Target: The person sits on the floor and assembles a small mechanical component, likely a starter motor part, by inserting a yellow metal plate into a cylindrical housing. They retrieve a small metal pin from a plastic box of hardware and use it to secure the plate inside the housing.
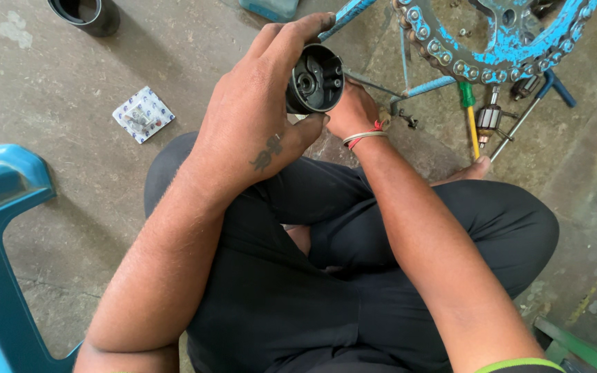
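From the head view, the left hand [257,117] is wrapping around a black cylindrical motor housing [314,79], thumb underneath and fingers curling over the top rim, holding its open end toward the camera so the inner parts are showing. The right hand [351,110] is sitting behind and just right of the housing, touching it; whether it is gripping or only steadying cannot be told, since the housing is hiding its fingers. Doing this well probably means keeping the open face level and steady, supporting the rim from both sides.

To the left of the left hand, well apart on the concrete floor, a small square clear packet [144,114] with white and blue print is lying flat. Right of the right hand, a motor armature [489,117] and a green-handled screwdriver [470,114] are resting beneath a blue chain sprocket [492,41].
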